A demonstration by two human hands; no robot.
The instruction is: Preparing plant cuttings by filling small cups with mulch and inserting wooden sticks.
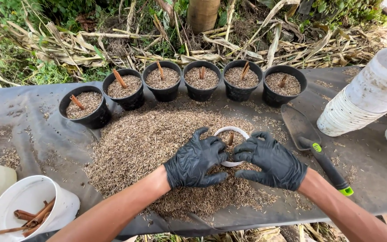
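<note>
1. Fingers (211,145) of my left hand (196,161) curl around the near-left wall of a small white pot (222,132); those of my right hand (272,160) are spread and wrap its right side, so both gloved hands grip it.
2. I judge the step in hand to be filling and firming: the pot sits sunk in the heap of rice husk (157,143), with a brown cutting (230,138) standing upright inside.
3. I judge the next move calls for a steady lift with the pot kept level, so the stick stays upright and the husk does not spill.
4. Only the far rim and a bit of the near wall show; the rest is hidden by my gloves.
5. Farther out, six black pots (85,105), each filled and holding a stick, curve along the tabletop (372,175).
6. A trowel (312,141) lies right, beside stacked white pots (363,98); a white cup of cuttings (27,210) sits near left.
</note>
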